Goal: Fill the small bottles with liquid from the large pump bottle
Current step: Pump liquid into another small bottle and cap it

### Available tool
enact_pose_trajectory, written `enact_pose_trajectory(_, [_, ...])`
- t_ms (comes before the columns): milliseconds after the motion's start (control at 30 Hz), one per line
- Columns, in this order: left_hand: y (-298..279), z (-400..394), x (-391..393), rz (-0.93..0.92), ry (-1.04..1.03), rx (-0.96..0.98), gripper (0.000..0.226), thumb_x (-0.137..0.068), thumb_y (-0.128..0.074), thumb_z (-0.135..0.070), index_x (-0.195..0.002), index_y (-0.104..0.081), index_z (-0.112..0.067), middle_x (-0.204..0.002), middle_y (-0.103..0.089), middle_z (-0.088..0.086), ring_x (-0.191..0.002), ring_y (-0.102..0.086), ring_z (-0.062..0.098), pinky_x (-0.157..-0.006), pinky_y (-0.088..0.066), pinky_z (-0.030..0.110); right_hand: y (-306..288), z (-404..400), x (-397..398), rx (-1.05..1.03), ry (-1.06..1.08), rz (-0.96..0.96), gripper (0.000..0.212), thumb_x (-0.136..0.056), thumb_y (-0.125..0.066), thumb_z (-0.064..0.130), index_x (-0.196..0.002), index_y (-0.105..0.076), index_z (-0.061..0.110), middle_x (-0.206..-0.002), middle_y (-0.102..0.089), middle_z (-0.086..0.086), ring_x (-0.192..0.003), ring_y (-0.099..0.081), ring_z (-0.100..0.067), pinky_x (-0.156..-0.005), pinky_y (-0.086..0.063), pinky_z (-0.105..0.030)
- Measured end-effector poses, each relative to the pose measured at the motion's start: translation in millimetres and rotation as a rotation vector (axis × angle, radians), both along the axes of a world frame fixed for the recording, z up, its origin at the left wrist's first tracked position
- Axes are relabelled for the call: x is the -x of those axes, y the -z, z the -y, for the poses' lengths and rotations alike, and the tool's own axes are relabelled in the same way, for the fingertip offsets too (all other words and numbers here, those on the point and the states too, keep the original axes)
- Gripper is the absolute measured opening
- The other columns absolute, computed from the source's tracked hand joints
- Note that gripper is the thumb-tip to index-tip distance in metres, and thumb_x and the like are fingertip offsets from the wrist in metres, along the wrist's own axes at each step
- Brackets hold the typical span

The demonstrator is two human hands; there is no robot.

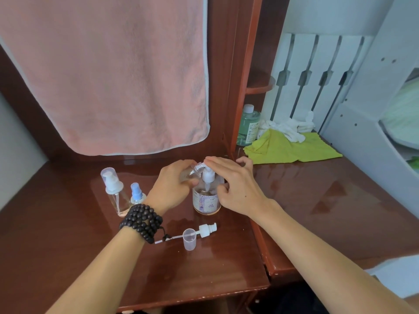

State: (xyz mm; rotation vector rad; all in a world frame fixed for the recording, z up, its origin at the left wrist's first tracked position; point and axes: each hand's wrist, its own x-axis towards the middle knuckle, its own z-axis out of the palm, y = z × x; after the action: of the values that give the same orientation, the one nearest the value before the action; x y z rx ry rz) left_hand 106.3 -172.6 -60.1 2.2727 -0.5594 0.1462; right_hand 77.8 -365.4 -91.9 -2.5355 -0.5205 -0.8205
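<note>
The large pump bottle (206,201), clear with a pale label, stands on the brown desk (90,257). My left hand (173,189) grips a small clear bottle (192,171), tilted with its threaded mouth against the white pump nozzle. My right hand (233,184) rests on the pump head, fingers lying across its top. A small bottle with a white pump and clear cap (114,191) and a smaller one with a blue sprayer (136,194) stand upright to the left. A loose white pump with its tube (205,230) and a clear cap (189,239) lie in front.
A pink towel (108,71) hangs behind the desk. A green bottle with a white cap (248,125), a yellow-green cloth (292,147) and a white rag (288,128) sit at the back right. White slatted furniture (317,75) stands at the right. The desk's front edge is close.
</note>
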Motion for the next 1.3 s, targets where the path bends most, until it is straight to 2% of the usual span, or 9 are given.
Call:
enact_pose_trajectory(100, [-8,0,0,0.019,0.004,0.023,0.033,-0.083,-0.069,-0.005,-0.114,-0.065,-0.015,-0.108,-0.067,0.004,-0.099,-0.058,0.015,-0.084,-0.037,0.021,-2,1,1,0.012,-0.025,0.016,0.075,-0.068,-0.039,0.013,-0.140,-0.060,0.017,-0.150,-0.053,0.005,-0.136,-0.048,-0.002,-0.099,-0.027,-0.038])
enact_pose_trajectory(333, [7,2,-4,-0.042,-0.001,-0.002,0.037,-0.082,-0.067,-0.004,-0.116,-0.065,-0.017,-0.111,-0.067,0.002,-0.106,-0.059,0.018,-0.087,-0.038,0.024,3,-1,-5,-0.005,0.023,0.025,0.066,-0.065,-0.050,0.002,-0.124,-0.072,0.020,-0.132,-0.068,0.007,-0.122,-0.061,-0.006,-0.100,-0.028,-0.049])
enact_pose_trajectory(433, [4,1,-3,-0.035,-0.004,-0.012,0.035,-0.083,-0.069,-0.008,-0.116,-0.064,-0.017,-0.111,-0.066,0.004,-0.104,-0.059,0.019,-0.086,-0.036,0.023,2,0,-3,0.003,0.015,-0.003,0.069,-0.067,-0.049,0.003,-0.130,-0.068,0.020,-0.138,-0.064,0.007,-0.127,-0.057,-0.005,-0.102,-0.028,-0.049])
enact_pose_trajectory(533, [-4,-1,-6,-0.008,-0.003,0.005,0.038,-0.081,-0.071,-0.010,-0.117,-0.065,-0.021,-0.107,-0.062,0.003,-0.101,-0.056,0.016,-0.086,-0.036,0.022,0,2,-1,0.008,-0.017,-0.002,0.074,-0.069,-0.046,0.004,-0.140,-0.060,0.019,-0.149,-0.054,0.006,-0.134,-0.049,-0.002,-0.100,-0.026,-0.040])
enact_pose_trajectory(633, [-3,-1,-9,0.007,-0.008,0.024,0.039,-0.080,-0.072,-0.009,-0.116,-0.067,-0.022,-0.106,-0.055,0.000,-0.100,-0.052,0.012,-0.084,-0.034,0.015,-1,2,-2,-0.018,-0.018,0.000,0.073,-0.069,-0.047,0.004,-0.139,-0.061,0.021,-0.149,-0.055,0.008,-0.134,-0.050,-0.001,-0.098,-0.026,-0.038])
enact_pose_trajectory(833, [14,3,-9,-0.023,-0.013,0.006,0.038,-0.081,-0.072,-0.009,-0.117,-0.065,-0.017,-0.103,-0.055,-0.004,-0.100,-0.055,0.015,-0.088,-0.039,0.024,2,1,-5,-0.044,0.024,-0.039,0.067,-0.066,-0.047,0.004,-0.124,-0.072,0.025,-0.133,-0.068,0.010,-0.123,-0.060,-0.003,-0.101,-0.026,-0.045])
enact_pose_trajectory(1067, [0,0,-13,0.022,-0.010,0.012,0.038,-0.083,-0.071,-0.014,-0.119,-0.064,-0.024,-0.108,-0.054,-0.005,-0.103,-0.053,0.013,-0.092,-0.040,0.028,-3,4,0,-0.063,-0.020,-0.067,0.080,-0.065,-0.046,0.003,-0.141,-0.060,0.025,-0.149,-0.054,0.012,-0.135,-0.044,0.004,-0.102,-0.020,-0.035])
enact_pose_trajectory(1233, [12,3,-15,-0.003,-0.011,-0.003,0.038,-0.081,-0.071,-0.010,-0.116,-0.065,-0.023,-0.104,-0.055,-0.007,-0.102,-0.056,0.016,-0.092,-0.046,0.038,-1,0,-4,-0.076,0.015,-0.072,0.070,-0.066,-0.046,0.004,-0.128,-0.070,0.025,-0.136,-0.065,0.010,-0.124,-0.059,-0.002,-0.102,-0.022,-0.042])
enact_pose_trajectory(1300, [13,3,-13,-0.011,-0.003,-0.003,0.039,-0.080,-0.071,-0.009,-0.115,-0.065,-0.023,-0.102,-0.055,-0.009,-0.101,-0.057,0.017,-0.092,-0.047,0.039,0,1,-4,-0.070,0.016,-0.093,0.070,-0.066,-0.045,0.004,-0.127,-0.071,0.025,-0.135,-0.066,0.010,-0.124,-0.059,-0.003,-0.103,-0.022,-0.043])
